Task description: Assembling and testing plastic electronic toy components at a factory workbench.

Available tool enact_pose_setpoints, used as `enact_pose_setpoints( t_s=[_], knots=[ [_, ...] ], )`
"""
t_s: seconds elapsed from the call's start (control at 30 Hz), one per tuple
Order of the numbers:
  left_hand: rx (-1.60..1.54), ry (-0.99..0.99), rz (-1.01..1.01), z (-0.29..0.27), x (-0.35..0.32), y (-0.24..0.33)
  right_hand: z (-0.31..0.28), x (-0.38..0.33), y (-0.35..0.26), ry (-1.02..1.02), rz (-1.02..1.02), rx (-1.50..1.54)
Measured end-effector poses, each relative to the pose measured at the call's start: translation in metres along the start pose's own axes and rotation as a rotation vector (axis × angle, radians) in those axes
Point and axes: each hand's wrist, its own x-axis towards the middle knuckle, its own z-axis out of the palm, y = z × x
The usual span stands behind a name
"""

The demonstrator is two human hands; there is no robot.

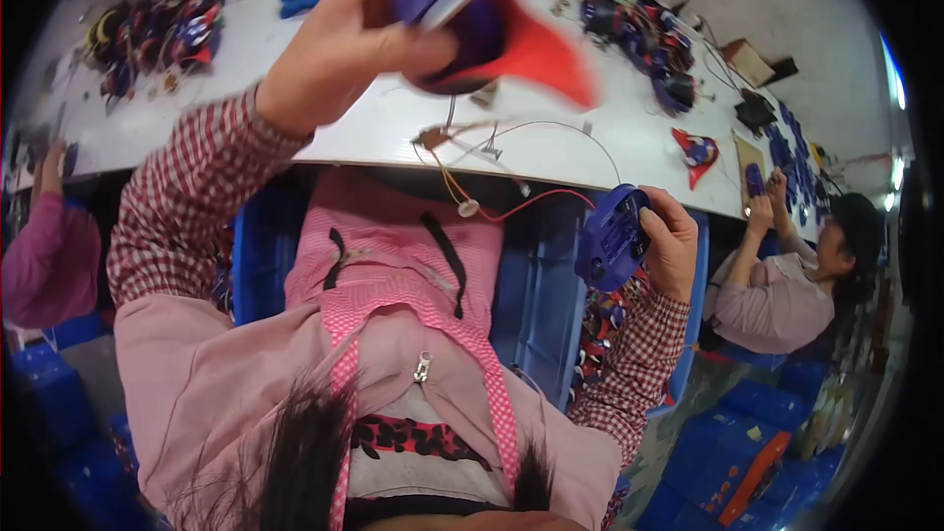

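My left hand (344,49) is raised over the table, its fingers wrapped round a purple toy body (470,15) with a red, flared part sticking out to the right. Motion blurs that toy, so its detail is lost. Lower and to the right, my right hand (671,241) pinches a round purple plastic cover (612,241) by its right edge. Dark hollows show on the cover's face. Thin red, yellow and white wires (531,205) run from near the cover to a small brown piece (431,138) and a white round disc (468,207) at the table's edge.
Piles of purple and red toy parts (162,25) lie at the table's far left, with another heap (639,34) at the back right. One red-and-purple toy (696,152) sits alone. Blue crates (536,305) flank my lap. Co-workers sit at right (787,285) and left (54,246).
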Motion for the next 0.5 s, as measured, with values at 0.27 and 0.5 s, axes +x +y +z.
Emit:
enact_pose_setpoints(
  t_s=[0.27,0.5],
  knots=[
    [0.159,0.378,-0.216,-0.094,-0.103,-0.05,0.117,0.041,0.041,-0.133,0.378,0.539],
    [0.491,0.48,-0.216,-0.183,-0.095,-0.125,0.221,0.057,0.072,0.088,0.485,0.986]
  ],
)
